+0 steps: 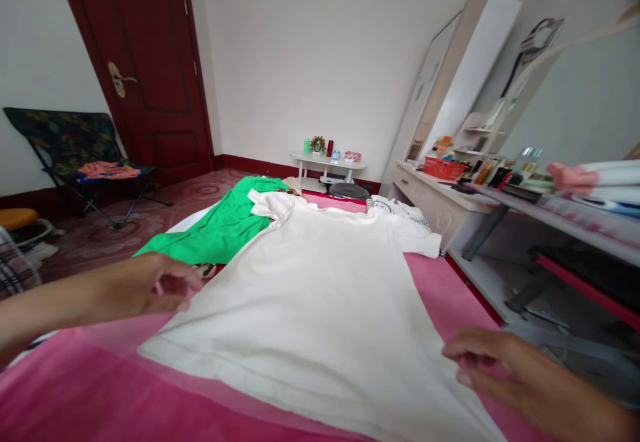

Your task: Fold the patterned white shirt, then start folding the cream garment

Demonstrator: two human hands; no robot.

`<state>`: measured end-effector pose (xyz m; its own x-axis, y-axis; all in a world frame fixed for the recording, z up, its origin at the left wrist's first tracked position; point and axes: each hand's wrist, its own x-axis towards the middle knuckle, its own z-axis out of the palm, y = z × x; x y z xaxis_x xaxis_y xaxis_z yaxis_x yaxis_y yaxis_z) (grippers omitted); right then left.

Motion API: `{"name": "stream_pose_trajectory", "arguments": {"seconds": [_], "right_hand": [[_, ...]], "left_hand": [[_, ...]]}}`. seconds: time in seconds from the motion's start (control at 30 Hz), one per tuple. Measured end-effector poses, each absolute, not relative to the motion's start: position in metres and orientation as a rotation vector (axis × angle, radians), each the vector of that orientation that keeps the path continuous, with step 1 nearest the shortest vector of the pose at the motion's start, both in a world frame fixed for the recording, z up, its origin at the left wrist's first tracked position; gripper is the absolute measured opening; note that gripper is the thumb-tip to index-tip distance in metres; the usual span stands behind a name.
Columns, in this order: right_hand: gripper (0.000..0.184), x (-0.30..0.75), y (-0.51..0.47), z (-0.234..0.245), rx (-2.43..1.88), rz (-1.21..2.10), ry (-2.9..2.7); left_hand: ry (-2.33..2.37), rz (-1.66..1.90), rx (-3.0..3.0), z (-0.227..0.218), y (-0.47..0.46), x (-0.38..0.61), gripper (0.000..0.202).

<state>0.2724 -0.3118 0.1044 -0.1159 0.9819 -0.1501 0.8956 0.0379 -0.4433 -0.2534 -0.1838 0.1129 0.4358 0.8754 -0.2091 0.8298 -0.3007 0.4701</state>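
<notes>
A white short-sleeved T-shirt (310,295) lies spread out on a pink cover (435,289), its hem nearest me and its sleeves at the far end. My left hand (165,285) is over the shirt's left edge, fingers curved and thumb apart, with no cloth visible between them. Beside the shirt's right edge, my right hand (493,365) has its fingers bent and a gap to the thumb. Its fingertips are at the edge; whether they touch the cloth is unclear. Green clothing (225,222) lies to the left, partly under the left sleeve.
Behind the right sleeve lies a white printed garment (395,209). A dresser (430,189) with a red basket (444,169) and bottles stands right, near a table (555,222) bearing folded cloth. A folding chair (65,135) stands left; a small white table (325,160) is at the back wall.
</notes>
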Motion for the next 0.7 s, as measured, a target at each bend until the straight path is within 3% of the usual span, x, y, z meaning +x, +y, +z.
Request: {"name": "stream_pose_trajectory", "arguments": {"seconds": [0.13, 0.37, 0.7], "right_hand": [[0.027, 0.214, -0.222, 0.118, -1.655, 0.593, -2.273], [0.053, 0.145, -0.096, 0.061, -1.674, 0.081, -2.311], [0.055, 0.160, -0.059, -0.002, -1.833, -0.043, -2.237]], "left_hand": [[1.192, 0.363, 2.309, 0.118, -0.144, -0.164, 0.035], [1.082, 0.428, 2.582, 0.044, -0.077, -0.043, 0.047], [1.432, 0.366, 2.731, 0.005, 0.046, -0.008, 0.039]]}}
